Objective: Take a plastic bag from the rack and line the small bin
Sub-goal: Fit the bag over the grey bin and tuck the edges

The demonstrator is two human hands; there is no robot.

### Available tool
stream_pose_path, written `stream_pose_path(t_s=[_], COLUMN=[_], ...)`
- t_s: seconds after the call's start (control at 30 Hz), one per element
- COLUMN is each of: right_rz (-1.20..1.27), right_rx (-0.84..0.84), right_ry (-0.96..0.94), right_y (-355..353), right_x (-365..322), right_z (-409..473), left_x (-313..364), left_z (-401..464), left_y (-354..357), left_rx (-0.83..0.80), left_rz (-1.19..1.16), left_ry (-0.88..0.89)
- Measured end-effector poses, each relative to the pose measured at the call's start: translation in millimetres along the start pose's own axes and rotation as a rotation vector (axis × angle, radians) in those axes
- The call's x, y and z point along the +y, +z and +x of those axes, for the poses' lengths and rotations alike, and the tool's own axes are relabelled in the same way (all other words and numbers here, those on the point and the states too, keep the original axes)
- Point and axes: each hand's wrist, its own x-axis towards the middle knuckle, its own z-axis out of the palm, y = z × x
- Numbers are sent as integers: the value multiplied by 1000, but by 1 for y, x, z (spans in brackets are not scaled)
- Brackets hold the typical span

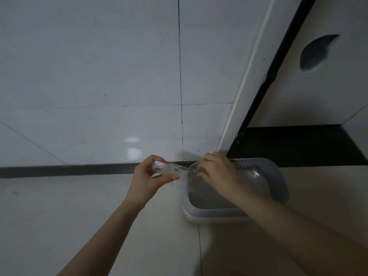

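A small grey bin with a pale base stands on the floor against the wall, right of centre. A clear plastic bag stretches between my two hands above the bin's left rim, and part of it hangs down inside the bin. My left hand pinches a bunched end of the bag, just left of the bin. Over the bin's opening, my right hand grips the other part of the bag. The rack is not in view.
A white tiled wall with a dark skirting strip runs behind the bin. A white door with a round recessed handle and a dark threshold lies to the right. Pale floor tiles spread to the left and front.
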Motion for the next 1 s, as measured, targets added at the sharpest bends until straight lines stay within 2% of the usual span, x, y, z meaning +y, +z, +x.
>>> stream_pose_path(t_s=[0.13,0.3,0.4,0.53,0.63,0.83,0.93,1.0], right_rz=[67,98,142,198,228,289,312,333], right_rx=[108,203,176,82,36,-55,-109,-38], right_ry=[-26,-10,53,155,251,378,410,356], right_y=[1,-9,-11,-12,-9,-1,-7,-17], right_x=[-4,-4,4,21,32,44,46,47], right_z=[1,13,23,37,42,50,47,38], left_x=[-3,-12,-20,-37,-53,-74,-69,-57], left_z=[3,13,21,30,32,33,29,27], left_y=[-1,7,14,30,45,65,56,44], left_rx=[69,41,8,-12,-1,72,1,-100], left_rz=[102,351,422,407,355,127,-36,-99], left_ry=[-39,116,167,146,57,-314,-463,-500])
